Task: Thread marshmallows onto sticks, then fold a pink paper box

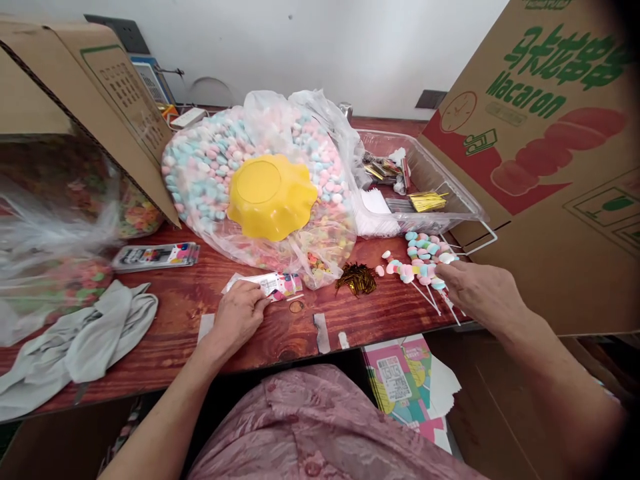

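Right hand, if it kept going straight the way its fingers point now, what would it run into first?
Most likely the marshmallow sticks: the right hand points up-left, fingers already at the pile's edge. Beyond lies the gold twist ties, though depth is hard to judge.

One camera on my head looks forward and down, close over the wooden table point(280, 340) at my lap's edge, facing the white wall point(320, 47) beyond.

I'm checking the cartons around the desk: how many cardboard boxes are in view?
2. One cardboard box lies at the far left with its flap over the table; the printed Macaron box stands at the right. Others may be out of frame.
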Tool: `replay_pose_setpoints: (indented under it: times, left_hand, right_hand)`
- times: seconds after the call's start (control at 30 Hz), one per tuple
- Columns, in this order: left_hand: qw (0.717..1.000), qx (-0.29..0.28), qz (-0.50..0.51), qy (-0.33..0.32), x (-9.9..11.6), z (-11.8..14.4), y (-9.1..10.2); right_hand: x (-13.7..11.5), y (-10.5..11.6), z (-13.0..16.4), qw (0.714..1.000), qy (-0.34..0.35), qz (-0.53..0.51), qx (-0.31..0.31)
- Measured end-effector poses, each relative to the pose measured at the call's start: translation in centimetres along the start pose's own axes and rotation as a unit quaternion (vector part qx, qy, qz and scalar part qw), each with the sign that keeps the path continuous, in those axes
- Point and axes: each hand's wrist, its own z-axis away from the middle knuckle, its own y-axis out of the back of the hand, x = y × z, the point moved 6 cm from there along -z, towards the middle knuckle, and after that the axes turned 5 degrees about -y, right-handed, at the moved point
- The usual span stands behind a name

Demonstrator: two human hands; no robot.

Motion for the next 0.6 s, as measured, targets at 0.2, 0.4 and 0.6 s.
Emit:
replay_pose_setpoints:
  times: [0.2,0.4,0.6]
  left_hand:
    - [1.0,-0.002,0.017,0.026,-0.2,0.1,-0.1]
    - [0.999,0.016,0.021,0.026,0.1,0.1,0.1]
    - [0.999,0.02,0.016,0.022,0.1,0.1,0.0]
  right_hand:
    - [-0.7,1.0,-2.4,0.994,0.073,0.059,-0.063]
    - [-1.4,2.1,-3.4,0.989,0.104,0.073,-0.074]
    - [-1.7,2.0,-4.0,0.989,0.138,0.054,-0.01]
